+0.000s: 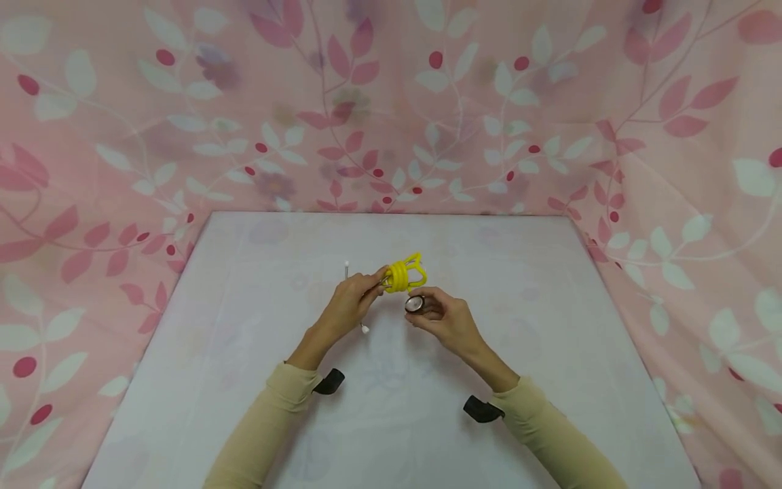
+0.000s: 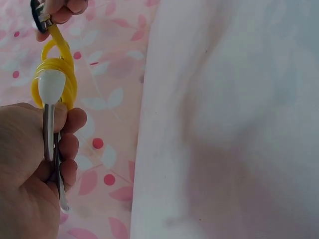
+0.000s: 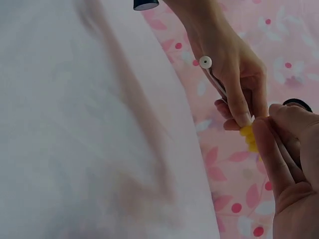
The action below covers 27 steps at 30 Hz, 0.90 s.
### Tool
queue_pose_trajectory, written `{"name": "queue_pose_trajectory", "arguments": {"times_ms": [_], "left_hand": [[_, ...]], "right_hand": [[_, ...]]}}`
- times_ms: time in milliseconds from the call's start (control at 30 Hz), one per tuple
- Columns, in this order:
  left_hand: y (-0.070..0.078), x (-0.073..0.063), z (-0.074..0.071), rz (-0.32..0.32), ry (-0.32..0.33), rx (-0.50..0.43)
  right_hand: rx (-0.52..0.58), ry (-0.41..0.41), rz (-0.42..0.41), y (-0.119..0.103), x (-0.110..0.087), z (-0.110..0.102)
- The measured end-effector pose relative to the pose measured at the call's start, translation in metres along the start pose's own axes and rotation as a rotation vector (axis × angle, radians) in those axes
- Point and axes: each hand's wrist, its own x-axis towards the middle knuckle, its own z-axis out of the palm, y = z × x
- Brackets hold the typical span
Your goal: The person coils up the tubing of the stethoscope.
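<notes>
I see the stethoscope tubing (image 1: 399, 276) coiled at the right of the left hand (image 1: 351, 302), with one ear tip (image 1: 346, 263) beyond that hand and another (image 1: 364, 329) on its near side. The chest piece (image 1: 415, 304) sits in the right hand (image 1: 451, 322), before the coil. Below is the table (image 1: 391, 428); cloth (image 1: 391, 102) hangs behind and at both sides.

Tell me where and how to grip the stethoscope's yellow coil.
Probably pinch the yellow coil across its bundled middle from the far side: it bulges exposed there; the left hand holds the metal tubes, the right hand the chest piece.
</notes>
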Motion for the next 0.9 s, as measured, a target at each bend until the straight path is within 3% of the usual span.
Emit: {"name": "queue_pose_trajectory", "arguments": {"times_ms": [100,333,600,700,900], "left_hand": [[0.001,-0.002,0.0,-0.002,-0.005,0.005],[0.008,-0.003,0.002,-0.022,-0.026,-0.041],[0.011,-0.005,0.008,-0.008,-0.026,-0.027],[0.013,-0.005,0.008,0.004,-0.017,-0.016],[0.015,0.0,0.004,0.014,0.007,0.008]], "right_hand": [[0.012,0.016,-0.031,0.0,0.001,-0.003],[-0.006,0.182,-0.115,0.007,0.001,-0.003],[0.039,0.31,-0.036,0.038,-0.001,0.0],[0.044,0.337,-0.053,0.04,0.0,0.0],[-0.05,0.338,-0.085,0.007,0.003,0.0]]}}
